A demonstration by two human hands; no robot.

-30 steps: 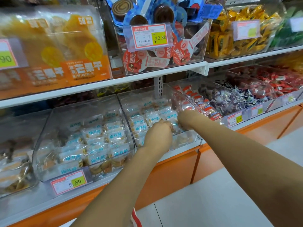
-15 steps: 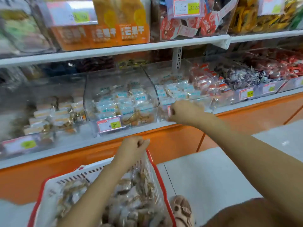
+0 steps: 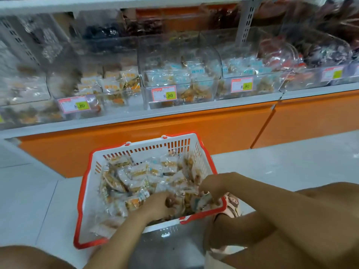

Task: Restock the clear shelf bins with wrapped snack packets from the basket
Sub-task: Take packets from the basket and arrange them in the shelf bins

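- Shelf bins, clear and curved at the front, stand in a row on the white shelf above an orange base panel. The bins behind the price tags each hold wrapped packets, some with blue print and some with orange, but none looks heaped to its front lip. Judging by that, the restock is partly done and has room to go on.
- Basket, white with a red rim, sits on the pale floor just in front of the shelf base. A thick layer of snack packets covers its bottom, so a good many loads appear to be left.
- Both forearms reach down and forward into the near right corner of the basket, the two hands close together over the pile.
- Right hand hangs knuckles-up over the right rim, fingers curled down into the packets. It seems to be gathering some, though what it actually grips is hidden under the hand.
- Left hand is low in the pile with its fingers bent around a small clutch of wrapped packets. The blur keeps me from telling how many.
- A patterned sandal shows just outside the basket's right rim.
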